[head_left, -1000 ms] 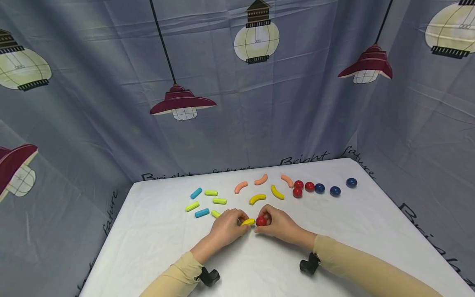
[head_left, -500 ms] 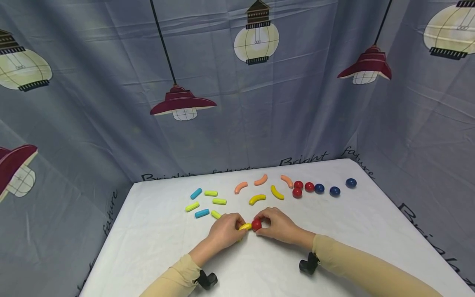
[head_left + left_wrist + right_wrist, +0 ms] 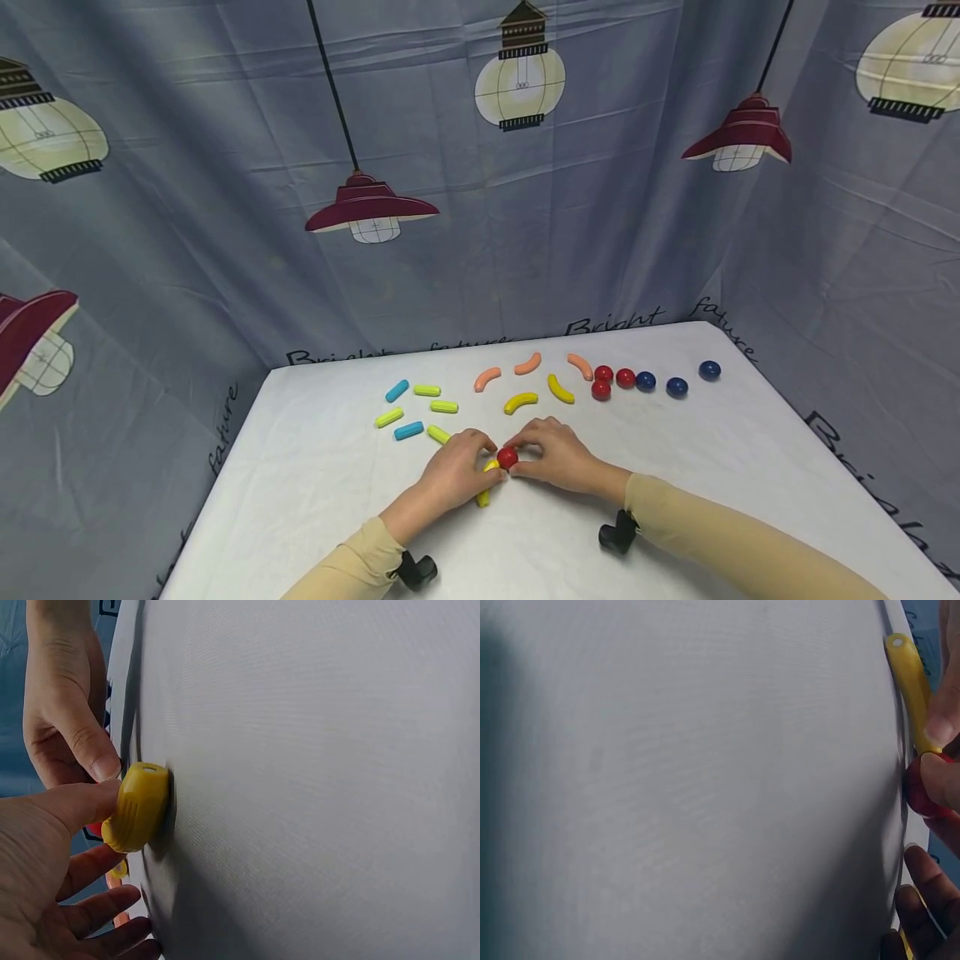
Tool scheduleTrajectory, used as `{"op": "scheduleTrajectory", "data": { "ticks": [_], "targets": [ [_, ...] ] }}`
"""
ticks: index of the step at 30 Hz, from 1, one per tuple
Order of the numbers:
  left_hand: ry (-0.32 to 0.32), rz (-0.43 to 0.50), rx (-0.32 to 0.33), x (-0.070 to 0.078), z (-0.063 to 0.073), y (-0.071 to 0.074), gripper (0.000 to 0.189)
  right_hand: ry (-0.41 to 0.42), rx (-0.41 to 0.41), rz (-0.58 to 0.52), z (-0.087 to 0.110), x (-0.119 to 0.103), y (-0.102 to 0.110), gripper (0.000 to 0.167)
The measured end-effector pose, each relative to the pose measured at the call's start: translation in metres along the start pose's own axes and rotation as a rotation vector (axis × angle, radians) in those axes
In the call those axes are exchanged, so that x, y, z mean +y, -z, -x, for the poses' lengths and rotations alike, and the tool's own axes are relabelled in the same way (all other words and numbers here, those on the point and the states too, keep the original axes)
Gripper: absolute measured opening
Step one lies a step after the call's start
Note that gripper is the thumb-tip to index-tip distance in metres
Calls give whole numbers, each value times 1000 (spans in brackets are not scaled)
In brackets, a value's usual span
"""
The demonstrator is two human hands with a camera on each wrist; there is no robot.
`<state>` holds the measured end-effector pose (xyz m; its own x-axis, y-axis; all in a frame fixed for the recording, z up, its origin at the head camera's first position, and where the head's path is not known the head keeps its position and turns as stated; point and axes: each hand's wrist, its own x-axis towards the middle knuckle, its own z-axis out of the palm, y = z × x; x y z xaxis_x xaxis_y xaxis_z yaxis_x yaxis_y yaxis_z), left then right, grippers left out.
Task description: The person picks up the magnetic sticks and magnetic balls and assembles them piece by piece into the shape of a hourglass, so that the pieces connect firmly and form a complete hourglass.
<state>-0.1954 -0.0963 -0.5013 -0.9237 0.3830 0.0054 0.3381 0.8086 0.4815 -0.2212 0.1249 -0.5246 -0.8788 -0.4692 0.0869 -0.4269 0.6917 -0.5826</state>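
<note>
In the head view my left hand [image 3: 454,472] pinches a yellow curved rod [image 3: 483,498] between thumb and fingers, low over the white table. A small hole shows in the near end of this yellow rod [image 3: 139,804] in the left wrist view. Opposite it, my right hand [image 3: 558,454] holds a red ball [image 3: 507,457] by thumb and fingertips. The far end of the rod meets the red ball [image 3: 917,789] in the right wrist view. Fingers partly hide both pieces.
Ahead on the white table [image 3: 300,483] lie yellow-green straight rods [image 3: 427,390], blue straight rods [image 3: 408,431], orange curved rods [image 3: 487,379] and two yellow curved rods [image 3: 521,402]. Farther right are red balls [image 3: 626,378] and blue balls [image 3: 677,387]. A patterned curtain [image 3: 450,275] hangs behind.
My right hand has brought the red ball leftward and nearer, against the yellow curved rod. The rod has turned in my left hand, its free end now pointing toward me.
</note>
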Motion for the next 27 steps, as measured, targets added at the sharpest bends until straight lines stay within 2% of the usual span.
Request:
{"op": "scheduleTrajectory", "data": {
  "ticks": [7,12,14,17,19,22,24,27],
  "targets": [
    [-6,-29,7,-1,-1,-1,28,0,-31,26,-1,-3,1,36],
    [-3,-31,10,-1,-2,-2,23,-15,-77,-12,-4,0,9,32],
    [-2,-29,13,0,-2,-2,21,-48,-58,-47,-7,2,14,29],
    [1,-30,12,0,-2,-2,21,-78,31,-47,-15,5,19,25],
    [2,-34,5,0,-2,-2,20,-69,100,11,-23,6,23,24],
    [1,-42,-14,0,-1,-1,21,-16,155,158,-36,8,27,26],
    [-6,-43,-25,0,0,0,21,13,157,253,-44,9,27,29],
    [-19,-40,-33,-1,1,-1,20,28,112,356,-53,11,25,33]
  ]
}}
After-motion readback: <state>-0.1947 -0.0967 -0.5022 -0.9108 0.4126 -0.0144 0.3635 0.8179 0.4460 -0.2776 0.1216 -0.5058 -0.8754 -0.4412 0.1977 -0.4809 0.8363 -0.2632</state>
